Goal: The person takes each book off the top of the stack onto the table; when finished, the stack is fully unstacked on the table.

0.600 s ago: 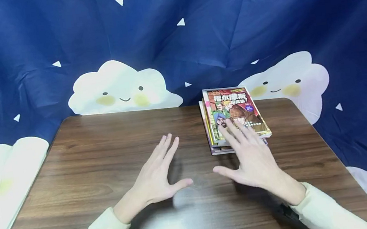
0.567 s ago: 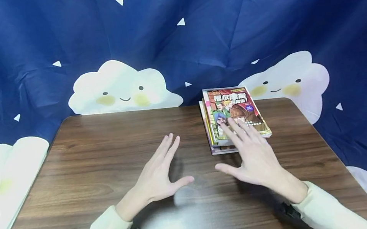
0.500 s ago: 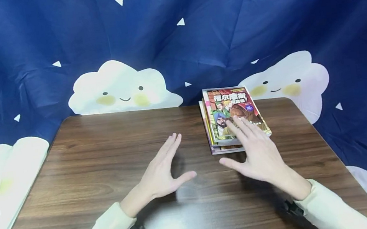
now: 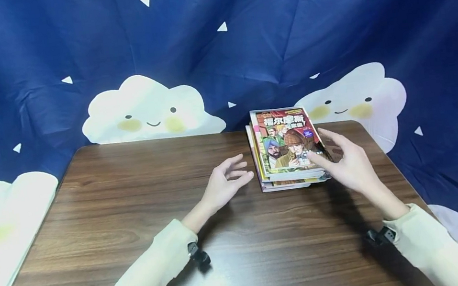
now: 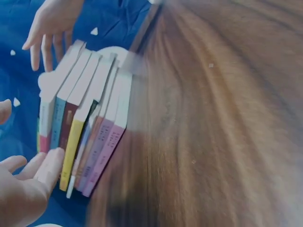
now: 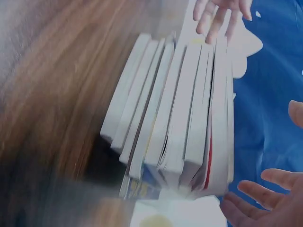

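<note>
**Flanked Now, Half-Covered Before**

Drawn forward and inward since the earlier frames, to just beside the left edge of the book stack (image 4: 278, 156): the left hand (image 4: 221, 188), holding nothing, fingers softly bent rather than spread. Shifted rightward, off the front of the top book (image 4: 285, 138): the right hand (image 4: 353, 166), likewise holding nothing, fingers loose near the stack's right edge, thumb over the lower right corner of the cover. Impossible to tell whether touching on either side.

Unmoved, at the far right of the wood-grain surface (image 4: 125, 214): the stack. More exposed than before: the red cover, with white Chinese title and detective in deerstalker cap. In the left wrist view, white, blue, yellow and purple spines (image 5: 71, 149); in the right, pale page edges (image 6: 165, 113). Behind, a blue cloud-print backdrop (image 4: 183, 28), as earlier.
</note>
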